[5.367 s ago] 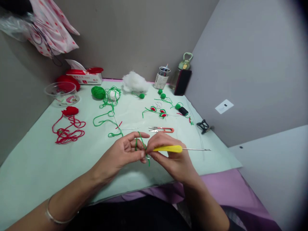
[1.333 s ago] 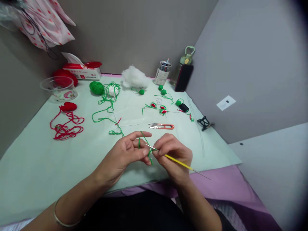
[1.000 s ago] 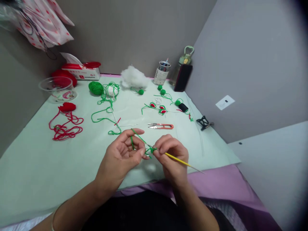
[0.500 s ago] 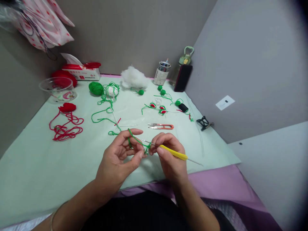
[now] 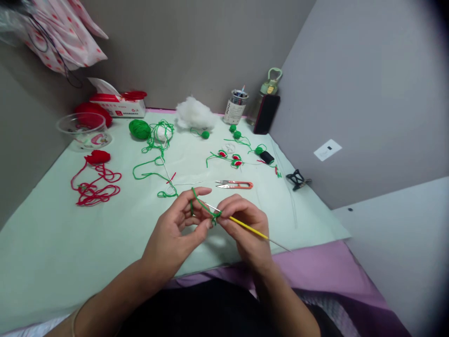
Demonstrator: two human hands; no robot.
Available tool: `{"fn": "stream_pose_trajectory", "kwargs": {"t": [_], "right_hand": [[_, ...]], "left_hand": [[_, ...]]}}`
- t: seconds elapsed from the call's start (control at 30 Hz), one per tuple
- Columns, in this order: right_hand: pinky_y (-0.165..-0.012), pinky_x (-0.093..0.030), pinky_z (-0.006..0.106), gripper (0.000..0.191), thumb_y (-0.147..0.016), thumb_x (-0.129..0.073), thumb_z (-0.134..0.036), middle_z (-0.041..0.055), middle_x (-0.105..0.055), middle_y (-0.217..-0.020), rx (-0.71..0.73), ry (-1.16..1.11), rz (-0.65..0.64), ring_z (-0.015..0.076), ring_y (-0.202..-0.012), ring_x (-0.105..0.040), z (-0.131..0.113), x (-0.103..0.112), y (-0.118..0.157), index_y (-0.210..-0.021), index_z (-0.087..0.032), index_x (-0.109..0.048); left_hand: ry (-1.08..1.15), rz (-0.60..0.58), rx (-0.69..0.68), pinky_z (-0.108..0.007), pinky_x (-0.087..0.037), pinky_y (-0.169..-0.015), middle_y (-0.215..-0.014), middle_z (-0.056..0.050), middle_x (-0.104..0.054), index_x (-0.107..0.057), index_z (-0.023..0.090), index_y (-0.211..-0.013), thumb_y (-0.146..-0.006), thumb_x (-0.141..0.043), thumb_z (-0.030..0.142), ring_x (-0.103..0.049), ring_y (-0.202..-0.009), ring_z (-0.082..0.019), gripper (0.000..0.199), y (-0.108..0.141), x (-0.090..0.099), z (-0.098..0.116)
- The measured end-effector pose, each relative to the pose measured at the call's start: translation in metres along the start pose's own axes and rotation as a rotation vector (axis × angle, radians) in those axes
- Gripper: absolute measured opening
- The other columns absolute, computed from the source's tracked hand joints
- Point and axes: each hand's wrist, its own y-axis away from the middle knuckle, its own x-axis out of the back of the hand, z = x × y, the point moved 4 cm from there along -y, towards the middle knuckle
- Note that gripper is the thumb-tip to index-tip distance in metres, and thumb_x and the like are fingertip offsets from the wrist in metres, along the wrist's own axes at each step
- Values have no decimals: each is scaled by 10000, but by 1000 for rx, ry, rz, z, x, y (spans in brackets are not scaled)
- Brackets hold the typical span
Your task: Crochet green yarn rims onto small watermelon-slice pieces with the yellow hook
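My right hand (image 5: 247, 222) is closed around a crochet hook (image 5: 248, 228) with a yellow handle; its thin metal tip points left. Green yarn (image 5: 202, 202) runs over the raised index finger of my left hand (image 5: 184, 224) down to a small piece of green crochet (image 5: 215, 216) between the two hands. My left thumb and fingers pinch beside that piece, partly hiding it. The metal shaft lies at the piece, but I cannot tell which loop it passes through. Just beyond my hands lie orange thread snips (image 5: 234, 185).
Red yarn (image 5: 98, 180) lies loose at left near a clear plastic tub (image 5: 82, 124). Behind are a green yarn ball (image 5: 140, 129), white stuffing (image 5: 195, 113), a pen jar (image 5: 236, 107) and a phone (image 5: 267, 114) against a bottle. Small red-and-green crochet pieces (image 5: 236, 161) lie right of centre.
The hook has turned in my right hand, so its handle now looks narrower and its back end sits lower. My left hand has shifted slightly right, closer to the right hand.
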Motion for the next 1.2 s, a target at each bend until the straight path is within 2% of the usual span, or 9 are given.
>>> {"fn": "stream_pose_trajectory", "kwargs": {"t": [0.3,0.43,0.63,0.93,1.07,1.2], "right_hand": [[-826,-532,282,140,-914,-752,-113,11,-687,-942,-23,108,-106,142,-904,-659,-13,3,-7,-940,-250,-758],[-773,-526,273,126,-884,-785,-122,5,-687,-911,-66,10,-78,135,-839,-648,-10,3,-8,-898,-240,-744],[-655,-514,267,145,-826,-846,-197,-17,-668,-826,-243,-193,-51,116,-680,-596,1,0,-10,-808,-221,-703],[-672,-464,260,116,-859,-813,-208,-8,-641,-843,-251,-67,-140,128,-758,-565,-4,-1,-14,-847,-225,-699],[-645,-444,254,147,-853,-811,-222,-12,-618,-807,-246,-29,-132,131,-746,-546,-7,-5,-16,-815,-221,-669],[-620,-458,245,193,-824,-829,-238,-25,-605,-793,-235,-96,-23,122,-697,-544,-3,-8,-16,-796,-226,-639]], "left_hand": [[30,-71,43,-218,-550,-816,-869,32,-688,-696,271,-1233,-870,-787,223,-673,-855,-121,377,-5,7,9],[124,-114,92,-225,-553,-785,-831,32,-688,-693,261,-1219,-874,-805,237,-685,-798,-119,363,-4,7,9],[224,-164,161,-266,-550,-809,-854,20,-674,-688,259,-1252,-893,-810,285,-699,-781,-133,381,-4,3,-1],[274,-237,200,-250,-502,-755,-852,18,-693,-715,263,-1244,-869,-832,243,-636,-756,-117,393,-7,5,-4],[369,-174,241,-232,-482,-756,-784,33,-675,-718,247,-1246,-809,-882,213,-617,-760,-112,468,-7,-1,-5],[458,-63,265,-232,-477,-754,-764,33,-654,-732,210,-1227,-783,-900,220,-589,-733,-106,475,-5,-6,-4]]}}
